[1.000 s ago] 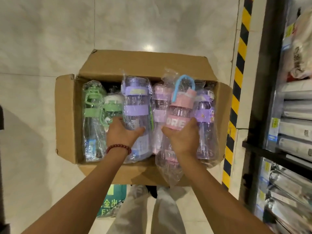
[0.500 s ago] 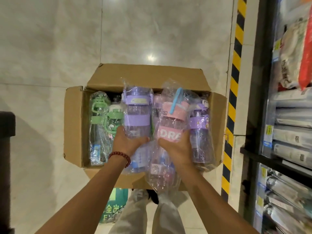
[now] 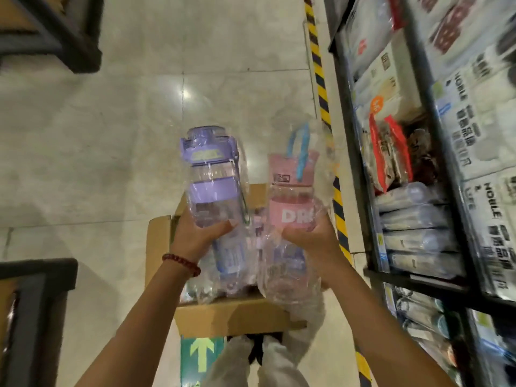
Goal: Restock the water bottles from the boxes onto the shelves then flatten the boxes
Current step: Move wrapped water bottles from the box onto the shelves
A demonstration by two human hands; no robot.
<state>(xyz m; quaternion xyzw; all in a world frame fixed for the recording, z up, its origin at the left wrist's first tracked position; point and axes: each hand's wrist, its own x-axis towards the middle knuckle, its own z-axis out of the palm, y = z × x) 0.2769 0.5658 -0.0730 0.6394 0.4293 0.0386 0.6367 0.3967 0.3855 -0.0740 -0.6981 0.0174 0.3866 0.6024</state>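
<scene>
Holding bagged bottles: left grip (image 3: 199,236) purple bottle (image 3: 213,188), right grip (image 3: 310,238) pink bottle (image 3: 293,196).

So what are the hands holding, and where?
Left hand grips the purple bottle around its lower body; right hand grips the pink bottle likewise.

Both forearms are bare, no sleeves in sight. Just behind the left hand (image 3: 192,237), back from the fingers, a string of dark red beads (image 3: 183,263) rings the wrist. The right hand (image 3: 311,241) wears nothing. Below, light grey trousers (image 3: 279,364) and dark shoes (image 3: 255,349).
</scene>
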